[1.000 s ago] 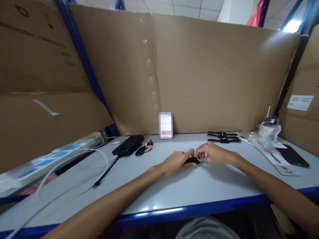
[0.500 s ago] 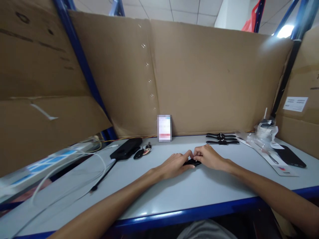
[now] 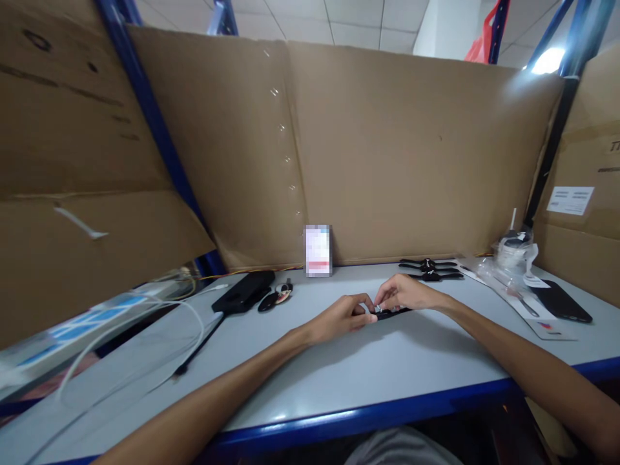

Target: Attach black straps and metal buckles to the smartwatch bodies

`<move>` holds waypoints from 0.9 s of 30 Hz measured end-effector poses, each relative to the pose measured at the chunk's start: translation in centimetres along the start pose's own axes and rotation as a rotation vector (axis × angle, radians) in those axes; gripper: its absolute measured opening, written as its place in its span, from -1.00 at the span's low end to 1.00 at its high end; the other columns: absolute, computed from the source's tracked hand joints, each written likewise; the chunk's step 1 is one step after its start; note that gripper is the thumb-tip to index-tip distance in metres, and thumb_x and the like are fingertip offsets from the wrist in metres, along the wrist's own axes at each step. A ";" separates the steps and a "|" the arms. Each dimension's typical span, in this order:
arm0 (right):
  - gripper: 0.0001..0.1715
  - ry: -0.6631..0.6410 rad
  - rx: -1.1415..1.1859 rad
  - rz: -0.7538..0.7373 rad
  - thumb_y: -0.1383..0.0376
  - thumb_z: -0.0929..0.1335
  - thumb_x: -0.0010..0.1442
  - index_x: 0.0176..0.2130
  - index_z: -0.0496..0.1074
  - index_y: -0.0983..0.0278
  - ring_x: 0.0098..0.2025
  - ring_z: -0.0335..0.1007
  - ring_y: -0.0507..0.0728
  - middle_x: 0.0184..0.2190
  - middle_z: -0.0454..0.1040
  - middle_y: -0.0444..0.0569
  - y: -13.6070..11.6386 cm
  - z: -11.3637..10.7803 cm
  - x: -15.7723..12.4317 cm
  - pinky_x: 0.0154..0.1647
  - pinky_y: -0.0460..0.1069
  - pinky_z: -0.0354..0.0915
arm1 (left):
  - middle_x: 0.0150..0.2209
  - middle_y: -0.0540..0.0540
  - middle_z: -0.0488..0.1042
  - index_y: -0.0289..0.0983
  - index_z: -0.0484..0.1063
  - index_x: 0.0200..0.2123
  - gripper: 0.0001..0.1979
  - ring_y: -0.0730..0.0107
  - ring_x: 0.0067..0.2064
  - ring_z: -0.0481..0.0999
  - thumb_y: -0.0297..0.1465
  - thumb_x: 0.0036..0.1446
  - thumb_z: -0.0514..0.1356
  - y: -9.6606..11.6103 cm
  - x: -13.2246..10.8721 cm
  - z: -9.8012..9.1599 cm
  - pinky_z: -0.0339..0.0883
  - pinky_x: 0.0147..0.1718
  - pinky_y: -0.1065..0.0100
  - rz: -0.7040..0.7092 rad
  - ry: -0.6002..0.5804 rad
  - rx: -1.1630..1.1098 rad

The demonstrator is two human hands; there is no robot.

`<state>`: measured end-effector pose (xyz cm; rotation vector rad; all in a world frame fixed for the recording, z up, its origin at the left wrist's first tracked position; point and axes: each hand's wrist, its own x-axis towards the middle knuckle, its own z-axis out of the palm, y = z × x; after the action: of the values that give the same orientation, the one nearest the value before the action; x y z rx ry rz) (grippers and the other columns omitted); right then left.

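Observation:
A black wristwatch [image 3: 387,315] lies low over the grey tabletop, its dark strap reaching out to the right beneath my fingers. Thumb and fingers of my left hand [image 3: 343,318] are closed on its left end. From above, my right hand [image 3: 401,294] pinches at its middle, where a small shiny part shows between the fingertips; most of the watch face is hidden. Behind my right hand, several similar black watches [image 3: 430,276] with straps laid straight rest in a row.
A phone with a blurred screen [image 3: 318,252] leans on the cardboard wall [image 3: 368,155]. To the left are a black power bank [image 3: 245,290], keys [image 3: 268,301], a power strip [image 3: 92,323] and white cables. A packaged tool [image 3: 526,307], a wrapped cup [image 3: 513,252] and a black phone [image 3: 564,302] lie right.
My right hand has lifted slightly and its fingers have shifted on the watch. More of the strap now shows to the right. My left hand's fingers have bent around its end.

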<state>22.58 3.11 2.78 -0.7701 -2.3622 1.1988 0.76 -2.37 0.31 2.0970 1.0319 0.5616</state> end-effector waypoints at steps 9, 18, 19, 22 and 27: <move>-0.79 -0.068 -0.045 0.017 0.29 0.46 -0.01 -0.31 0.59 0.35 -0.48 0.33 0.01 -0.52 0.50 -0.12 -0.4 0.4 -0.4 -0.45 -0.11 0.23 | -0.59 0.16 0.26 -0.24 0.30 -0.25 -0.69 0.50 -0.55 0.13 -0.12 0.16 0.22 1.1 -0.3 0.5 -0.09 -0.56 0.44 -0.016 0.040 0.219; -0.84 -0.065 -0.271 -0.005 0.43 0.40 0.08 -0.28 0.58 0.34 -0.46 0.41 0.03 -0.49 0.55 -0.11 -2.0 0.9 -1.5 -0.43 -0.12 0.23 | -0.36 -0.01 0.52 -0.20 0.28 -0.14 -0.72 0.29 -0.41 0.45 -0.16 0.22 0.20 1.5 -0.7 1.2 0.04 -0.47 0.37 0.019 0.082 0.582; -0.84 -0.060 -0.281 -0.009 0.43 0.39 0.08 -0.28 0.58 0.35 -0.46 0.41 0.03 -0.49 0.54 -0.11 -2.1 0.9 -1.6 -0.43 -0.12 0.22 | -0.36 -0.01 0.53 -0.20 0.27 -0.13 -0.73 0.28 -0.40 0.46 -0.16 0.23 0.19 1.5 -0.7 1.2 0.04 -0.47 0.37 0.024 0.079 0.587; -0.83 -0.006 -0.396 -0.076 0.48 0.37 0.09 -0.31 0.57 0.34 -0.43 0.40 0.03 -0.48 0.53 -0.10 -2.6 1.3 -1.8 -0.38 -0.12 0.18 | -0.36 -0.01 0.52 -0.19 0.25 -0.12 -0.73 0.27 -0.40 0.46 -0.17 0.24 0.18 1.2 -0.7 1.1 0.04 -0.46 0.37 0.037 0.081 0.582; -0.70 0.023 -0.628 -0.185 0.58 0.29 0.07 -0.34 0.56 0.30 -0.46 0.28 0.01 -0.51 0.49 -0.11 -3.4 1.9 -2.4 -0.36 -0.10 0.09 | -0.38 0.00 0.49 -0.19 0.25 -0.11 -0.71 0.28 -0.40 0.45 -0.16 0.24 0.18 0.9 -0.7 1.1 0.05 -0.46 0.36 0.057 0.079 0.540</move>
<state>22.38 -1.20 4.28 -0.7110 -2.7396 0.3589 1.51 -3.79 0.29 2.5946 1.2788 0.4265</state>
